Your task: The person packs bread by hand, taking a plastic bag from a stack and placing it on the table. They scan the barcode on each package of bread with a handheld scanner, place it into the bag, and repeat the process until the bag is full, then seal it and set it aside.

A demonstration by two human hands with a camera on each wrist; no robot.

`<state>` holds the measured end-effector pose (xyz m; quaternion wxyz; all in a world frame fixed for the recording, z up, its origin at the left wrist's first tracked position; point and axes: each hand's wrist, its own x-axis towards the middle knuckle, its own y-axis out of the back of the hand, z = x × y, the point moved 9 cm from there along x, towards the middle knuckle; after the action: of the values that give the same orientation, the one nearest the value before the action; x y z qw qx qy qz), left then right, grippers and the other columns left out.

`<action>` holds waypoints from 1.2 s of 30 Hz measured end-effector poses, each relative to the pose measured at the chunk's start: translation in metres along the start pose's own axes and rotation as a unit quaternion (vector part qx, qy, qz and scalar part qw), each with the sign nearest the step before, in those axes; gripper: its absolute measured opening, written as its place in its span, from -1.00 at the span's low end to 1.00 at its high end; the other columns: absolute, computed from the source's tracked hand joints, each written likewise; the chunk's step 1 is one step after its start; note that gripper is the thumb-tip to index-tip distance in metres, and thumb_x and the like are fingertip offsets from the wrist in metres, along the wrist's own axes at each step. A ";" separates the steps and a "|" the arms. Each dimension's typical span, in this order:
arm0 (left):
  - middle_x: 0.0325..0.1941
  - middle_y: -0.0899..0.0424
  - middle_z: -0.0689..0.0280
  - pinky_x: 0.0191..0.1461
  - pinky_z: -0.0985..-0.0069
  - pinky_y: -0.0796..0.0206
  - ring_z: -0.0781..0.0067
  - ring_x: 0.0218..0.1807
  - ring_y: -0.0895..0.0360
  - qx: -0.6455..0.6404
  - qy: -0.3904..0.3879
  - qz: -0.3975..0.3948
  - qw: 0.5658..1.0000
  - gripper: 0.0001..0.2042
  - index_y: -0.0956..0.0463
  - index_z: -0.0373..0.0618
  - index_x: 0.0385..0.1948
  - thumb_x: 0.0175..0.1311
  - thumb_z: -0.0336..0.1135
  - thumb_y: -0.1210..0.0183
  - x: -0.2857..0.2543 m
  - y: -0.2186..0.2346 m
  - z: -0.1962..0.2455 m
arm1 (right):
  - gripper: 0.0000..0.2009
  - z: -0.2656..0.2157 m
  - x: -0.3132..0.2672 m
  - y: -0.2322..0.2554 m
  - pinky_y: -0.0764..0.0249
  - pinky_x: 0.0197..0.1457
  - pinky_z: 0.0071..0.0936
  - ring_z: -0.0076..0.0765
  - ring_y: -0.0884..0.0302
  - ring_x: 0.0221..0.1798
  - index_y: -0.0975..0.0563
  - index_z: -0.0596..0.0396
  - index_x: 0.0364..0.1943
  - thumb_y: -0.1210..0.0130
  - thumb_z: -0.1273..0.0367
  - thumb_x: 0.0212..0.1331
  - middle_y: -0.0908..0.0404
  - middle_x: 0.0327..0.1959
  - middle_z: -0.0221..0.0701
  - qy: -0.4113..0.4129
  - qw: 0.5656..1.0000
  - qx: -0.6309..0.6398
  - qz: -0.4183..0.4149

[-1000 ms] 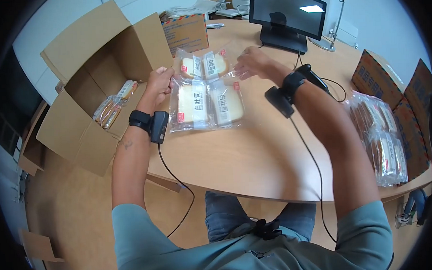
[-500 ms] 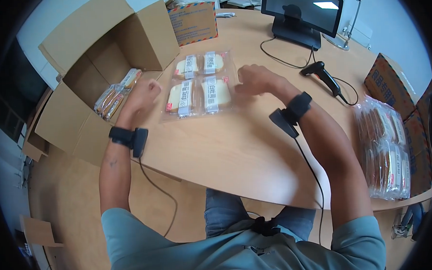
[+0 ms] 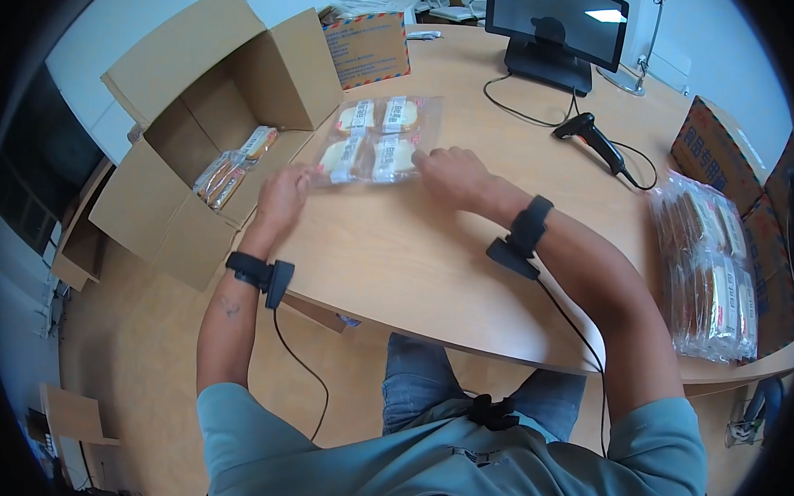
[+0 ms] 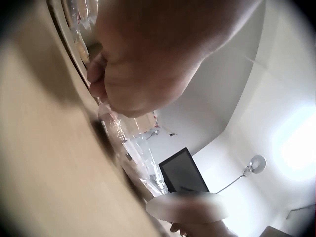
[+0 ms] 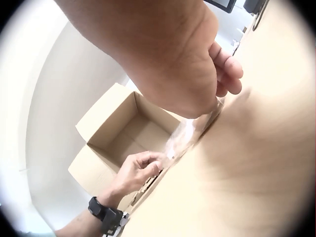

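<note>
A clear plastic pack of sliced white bread, with several portions under printed white bands, is at the back left of the table. My left hand pinches its near left corner; in the left wrist view the curled fingers meet the film. At the near right corner my right hand grips the edge, and the right wrist view has its fingers curled with film showing under the palm. The thumb is hidden there.
To the left an open cardboard box lies on its side, holding several bread packs. More packs stand at the right by a printed carton. A barcode scanner and a monitor are at the back right.
A second ago both hands held the pack tilted up. It then lay on the table with the hands apart from it. Now both grip its near corners, and its near edge is farther back.
</note>
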<state>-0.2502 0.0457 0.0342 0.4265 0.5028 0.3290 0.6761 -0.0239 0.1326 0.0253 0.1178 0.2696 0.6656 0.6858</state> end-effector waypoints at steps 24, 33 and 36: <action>-0.48 -0.68 0.26 -0.39 0.50 -0.47 0.52 -0.51 -0.62 -0.087 0.125 0.130 0.980 -0.75 -0.64 -0.18 -0.19 0.33 -0.37 0.05 0.114 0.149 -0.038 | -0.74 0.006 0.081 0.156 -0.58 -0.50 -0.42 -0.41 -0.62 -0.55 -0.66 0.22 -0.42 -0.11 0.28 0.21 -0.61 -0.61 -0.32 -0.027 0.964 0.231 0.132; -0.43 -0.69 0.25 -0.47 0.56 -0.42 0.57 -0.53 -0.59 -0.118 0.101 0.228 0.961 -0.72 -0.63 -0.21 -0.11 0.36 -0.35 0.06 0.095 0.194 -0.038 | -0.75 -0.016 0.076 0.195 -0.42 -0.47 -0.32 -0.36 -0.46 -0.57 -0.56 0.26 -0.59 -0.11 0.34 0.09 -0.52 -0.68 -0.22 -0.002 0.950 0.249 0.189; -0.42 -0.70 0.25 -0.39 0.56 -0.41 0.57 -0.52 -0.59 -0.072 0.090 0.240 0.964 -0.71 -0.63 -0.24 -0.10 0.36 -0.33 0.05 0.092 0.214 -0.026 | -0.73 -0.026 0.067 0.212 -0.42 -0.50 -0.26 -0.29 -0.45 -0.63 -0.55 0.29 -0.66 -0.11 0.33 0.01 -0.47 -0.75 -0.16 0.036 0.934 0.238 0.263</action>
<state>-0.3395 0.0389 0.2506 0.2553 0.4719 0.1863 0.8231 -0.0507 0.1273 0.2472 -0.1583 0.4299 0.7185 0.5233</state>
